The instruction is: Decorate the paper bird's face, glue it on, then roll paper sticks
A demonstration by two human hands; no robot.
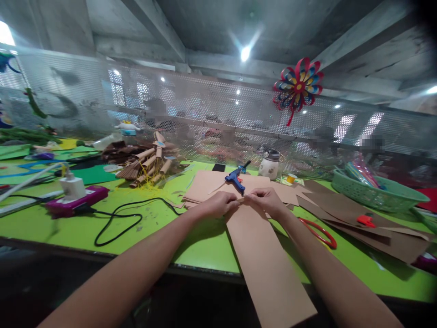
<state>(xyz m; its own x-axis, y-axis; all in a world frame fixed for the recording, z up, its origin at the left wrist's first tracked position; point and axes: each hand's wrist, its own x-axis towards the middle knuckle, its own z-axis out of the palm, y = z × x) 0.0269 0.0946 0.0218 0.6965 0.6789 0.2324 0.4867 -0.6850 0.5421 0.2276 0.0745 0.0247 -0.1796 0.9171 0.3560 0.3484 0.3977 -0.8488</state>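
Note:
A long strip of brown kraft paper runs from the middle of the green table out over its near edge. My left hand and my right hand are both closed on the strip's far end, fingertips pinched close together at its edge. Just behind my hands a blue glue gun lies on a stack of brown paper sheets.
A black cord loops from a purple power strip with a white plug. Red-handled scissors lie right of my arm. More brown sheets, a green basket, a white jar, rolled paper brooms. A perforated metal screen carries a paper pinwheel.

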